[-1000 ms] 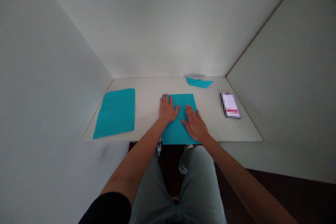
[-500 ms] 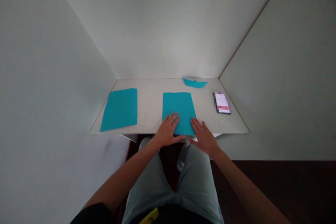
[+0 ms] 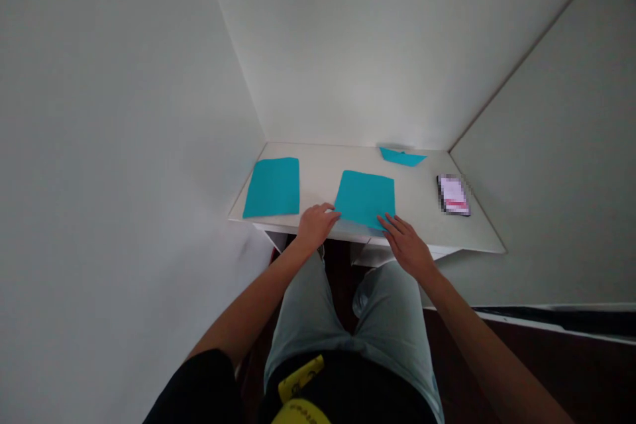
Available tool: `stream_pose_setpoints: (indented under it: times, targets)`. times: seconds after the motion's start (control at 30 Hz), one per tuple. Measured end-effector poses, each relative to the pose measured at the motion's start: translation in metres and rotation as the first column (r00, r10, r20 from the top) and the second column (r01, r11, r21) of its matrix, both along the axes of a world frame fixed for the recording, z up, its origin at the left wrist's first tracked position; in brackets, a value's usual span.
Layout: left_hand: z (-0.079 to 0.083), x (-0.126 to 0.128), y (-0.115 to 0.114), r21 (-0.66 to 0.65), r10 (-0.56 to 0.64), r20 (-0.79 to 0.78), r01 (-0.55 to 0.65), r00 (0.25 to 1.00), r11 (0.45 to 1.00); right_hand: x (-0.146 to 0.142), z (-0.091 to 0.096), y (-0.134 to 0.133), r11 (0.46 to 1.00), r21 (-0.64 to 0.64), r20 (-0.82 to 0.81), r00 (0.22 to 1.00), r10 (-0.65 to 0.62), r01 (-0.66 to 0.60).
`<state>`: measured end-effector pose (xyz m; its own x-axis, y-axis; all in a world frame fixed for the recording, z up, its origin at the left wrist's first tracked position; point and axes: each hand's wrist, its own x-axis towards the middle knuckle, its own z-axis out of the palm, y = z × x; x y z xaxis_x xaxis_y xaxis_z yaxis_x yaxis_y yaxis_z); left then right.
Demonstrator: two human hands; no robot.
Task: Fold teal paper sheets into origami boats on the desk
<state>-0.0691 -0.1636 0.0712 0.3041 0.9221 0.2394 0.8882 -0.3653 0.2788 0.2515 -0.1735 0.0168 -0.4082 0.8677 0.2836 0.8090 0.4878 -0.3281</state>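
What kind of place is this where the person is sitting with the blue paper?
Probably a small home or study desk nook: a white table boxed in by plain white walls. On it lie flat blue paper sheets, a folded paper boat and a phone, suggesting a paper-folding setup.

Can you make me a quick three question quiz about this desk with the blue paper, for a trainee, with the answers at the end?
1. True or false: both hands touch the middle blue sheet.
2. How many flat blue sheets lie on the white desk, not counting the small folded blue piece at the back?
3. Which thing lies furthest to the right on the desk: A) the left blue sheet, B) the phone, C) the folded piece?

Key
1. True: the left hand is at its near left corner, the right hand at its near right corner.
2. Two.
3. B.
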Motion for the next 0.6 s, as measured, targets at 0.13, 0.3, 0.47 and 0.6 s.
stream_pose_setpoints:
  times: [0.13,0.3,0.47,0.6]
  targets:
    - [0.035,-0.033,0.021,0.059,-0.075,0.291,0.06,0.954,0.996,-0.045,0.001,0.007,0.999,-0.036,-0.181,0.983,0.028,-0.035]
    - [0.051,-0.107,0.021,0.106,-0.122,0.324,0.092,0.938,0.99,-0.111,0.001,0.026,0.987,-0.053,-0.236,0.963,0.134,-0.15]
    - [0.02,-0.174,-0.005,-0.015,0.115,0.265,-0.115,0.957,0.993,-0.155,0.009,0.035,0.974,-0.029,-0.082,0.972,0.222,-0.225]
    - [-0.015,-0.195,-0.019,-0.045,0.246,0.25,-0.243,0.936,0.969,-0.146,-0.001,0.027,0.962,-0.013,0.018,0.962,0.274,-0.274]
